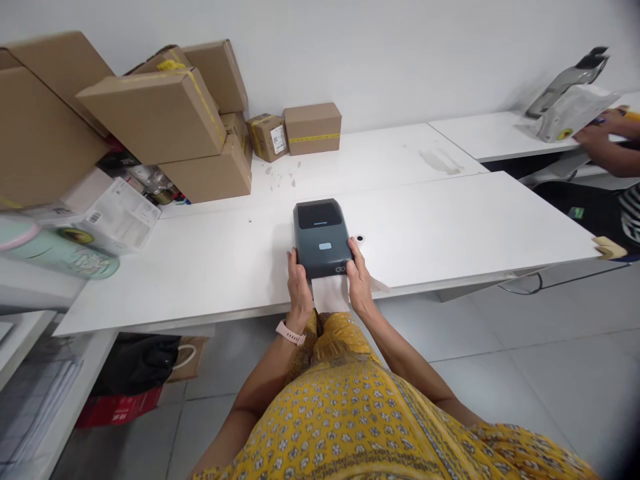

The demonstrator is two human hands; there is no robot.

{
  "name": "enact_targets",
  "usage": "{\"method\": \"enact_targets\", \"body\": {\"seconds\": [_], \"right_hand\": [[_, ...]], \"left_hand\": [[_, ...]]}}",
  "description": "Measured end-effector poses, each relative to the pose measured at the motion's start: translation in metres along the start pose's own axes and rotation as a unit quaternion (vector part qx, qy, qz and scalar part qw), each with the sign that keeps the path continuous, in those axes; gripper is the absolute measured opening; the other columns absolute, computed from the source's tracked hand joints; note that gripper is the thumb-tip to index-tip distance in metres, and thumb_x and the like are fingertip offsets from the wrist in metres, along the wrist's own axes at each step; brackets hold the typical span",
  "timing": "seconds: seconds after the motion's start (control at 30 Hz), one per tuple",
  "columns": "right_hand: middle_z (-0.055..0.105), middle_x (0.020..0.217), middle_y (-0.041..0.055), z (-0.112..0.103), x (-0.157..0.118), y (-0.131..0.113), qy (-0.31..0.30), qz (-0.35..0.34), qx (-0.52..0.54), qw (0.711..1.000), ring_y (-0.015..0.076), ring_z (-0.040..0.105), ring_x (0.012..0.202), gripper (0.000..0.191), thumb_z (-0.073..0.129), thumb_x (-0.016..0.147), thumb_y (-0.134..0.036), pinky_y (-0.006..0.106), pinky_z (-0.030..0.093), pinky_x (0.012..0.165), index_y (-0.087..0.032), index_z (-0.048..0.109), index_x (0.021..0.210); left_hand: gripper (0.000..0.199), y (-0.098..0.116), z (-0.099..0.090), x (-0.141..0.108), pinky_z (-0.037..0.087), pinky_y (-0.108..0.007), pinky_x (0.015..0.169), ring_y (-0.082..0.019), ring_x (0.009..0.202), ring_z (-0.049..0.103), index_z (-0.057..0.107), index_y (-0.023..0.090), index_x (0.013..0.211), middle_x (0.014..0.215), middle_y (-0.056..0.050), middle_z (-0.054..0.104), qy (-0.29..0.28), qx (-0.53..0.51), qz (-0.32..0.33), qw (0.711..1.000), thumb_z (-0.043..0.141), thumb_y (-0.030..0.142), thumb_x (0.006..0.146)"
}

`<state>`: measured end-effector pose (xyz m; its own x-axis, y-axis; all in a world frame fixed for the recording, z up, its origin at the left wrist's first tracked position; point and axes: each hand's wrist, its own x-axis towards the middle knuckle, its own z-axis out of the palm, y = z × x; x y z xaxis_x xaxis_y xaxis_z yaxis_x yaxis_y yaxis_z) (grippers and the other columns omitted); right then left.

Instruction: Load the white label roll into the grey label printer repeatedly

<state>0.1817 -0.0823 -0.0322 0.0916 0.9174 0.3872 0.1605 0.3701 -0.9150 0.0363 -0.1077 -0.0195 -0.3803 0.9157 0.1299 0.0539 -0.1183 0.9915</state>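
A dark blue-grey device [323,241] with a black top panel and a light blue button lies near the front edge of the white table [440,227]. My left hand [299,290] is against its left side, a pink band on the wrist. On the opposite side, my right hand [359,277] presses its fingers to the near right corner. Both hands hold the device between them. A white sheet of paper [331,294] extends from under the device's near edge, between my hands, over the table edge.
Cardboard boxes [150,113] are stacked at the back left, near a mint green bottle [65,250]. Two small boxes [313,130] stand by the wall. At far right, another person's hands [597,137] are beside a white package [570,113] and a clear bottle [560,90].
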Motion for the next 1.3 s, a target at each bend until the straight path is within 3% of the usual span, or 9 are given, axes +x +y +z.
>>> {"method": "enact_targets", "body": {"seconds": [0.33,0.47,0.63,0.77,0.9,1.07,1.17,1.23,1.3], "right_hand": [[0.044,0.167,0.0105,-0.003,0.0,-0.005,-0.001,-0.006,-0.029,1.0,0.0276,0.039,0.157,0.062,0.037,0.106,-0.062,0.056,0.032,0.129,-0.028,0.047,0.157],[0.049,0.164,0.0075,-0.007,0.023,-0.018,0.001,-0.045,-0.075,0.996,0.029,0.043,0.154,0.06,0.03,0.106,-0.065,0.06,0.03,0.129,-0.035,0.047,0.156],[0.048,0.164,0.0055,0.0,0.11,-0.049,-0.012,-0.165,-0.122,0.979,0.0299,0.039,0.156,0.067,0.021,0.105,-0.071,0.064,0.021,0.13,-0.037,0.04,0.158],[0.045,0.164,0.0054,0.017,0.188,-0.064,-0.023,-0.194,-0.116,0.974,0.0286,0.037,0.157,0.075,0.015,0.103,-0.076,0.058,0.029,0.129,-0.032,0.04,0.158],[0.043,0.165,0.008,0.033,0.251,-0.054,-0.03,-0.156,-0.108,0.981,0.0269,0.042,0.153,0.083,0.018,0.099,-0.083,0.052,0.037,0.126,-0.029,0.035,0.159],[0.05,0.158,0.0115,0.04,0.315,-0.033,-0.084,-0.166,-0.122,0.975,0.0327,0.046,0.15,0.086,0.024,0.096,-0.086,0.062,0.032,0.125,-0.025,0.038,0.156],[0.047,0.16,0.0139,0.04,0.315,-0.038,-0.06,-0.19,-0.137,0.97,0.0358,0.041,0.152,0.085,0.033,0.095,-0.085,0.066,0.027,0.126,-0.023,0.042,0.153],[0.049,0.159,0.0128,0.038,0.29,-0.047,-0.035,-0.235,-0.152,0.959,0.0346,0.04,0.152,0.071,0.035,0.101,-0.075,0.063,0.027,0.128,-0.025,0.047,0.15],[0.06,0.146,0.0119,0.036,0.251,-0.051,-0.057,-0.282,-0.173,0.942,0.0326,0.05,0.143,0.053,0.035,0.106,-0.06,0.059,0.036,0.125,-0.025,0.058,0.139]], "left_hand": [[0.073,-0.005,-0.001,0.003,0.019,-0.039,0.134,-0.023,0.164,0.021,0.046,0.025,0.158,0.173,-0.005,0.035,0.009,-0.028,0.009,1.0,0.039,0.069,0.1],[0.072,0.01,-0.003,0.019,0.027,-0.041,0.131,-0.025,0.16,0.033,0.051,0.027,0.153,0.168,-0.007,0.042,0.022,-0.034,0.045,0.998,0.038,0.071,0.099],[0.072,0.041,-0.005,0.082,0.03,-0.043,0.128,-0.026,0.147,0.053,0.043,0.024,0.155,0.152,-0.012,0.061,0.033,-0.092,0.101,0.99,0.042,0.069,0.099],[0.069,0.034,0.0,0.119,0.039,-0.046,0.123,-0.028,0.144,0.055,0.044,0.02,0.152,0.146,-0.018,0.065,0.028,-0.054,0.009,0.998,0.068,0.042,0.091],[0.075,0.005,0.008,0.116,0.041,-0.044,0.121,-0.029,0.147,0.052,0.045,0.017,0.151,0.157,-0.02,0.054,-0.015,-0.019,-0.084,0.996,0.071,0.02,0.08],[0.075,-0.012,0.009,0.104,0.033,-0.042,0.128,-0.03,0.153,0.044,0.05,0.017,0.148,0.16,-0.017,0.051,-0.027,0.003,-0.05,0.998,0.071,0.015,0.076],[0.075,-0.011,0.008,0.104,0.033,-0.043,0.128,-0.03,0.151,0.047,0.051,0.017,0.148,0.159,-0.017,0.053,-0.028,0.018,-0.038,0.999,0.069,0.013,0.075],[0.077,-0.01,0.007,0.104,0.035,-0.045,0.126,-0.031,0.148,0.05,0.05,0.017,0.149,0.157,-0.017,0.054,-0.029,0.032,-0.044,0.998,0.07,0.014,0.075],[0.081,-0.011,0.006,0.103,0.038,-0.047,0.124,-0.032,0.144,0.054,0.047,0.018,0.151,0.156,-0.017,0.056,-0.03,0.057,-0.051,0.997,0.072,0.015,0.074]]}}
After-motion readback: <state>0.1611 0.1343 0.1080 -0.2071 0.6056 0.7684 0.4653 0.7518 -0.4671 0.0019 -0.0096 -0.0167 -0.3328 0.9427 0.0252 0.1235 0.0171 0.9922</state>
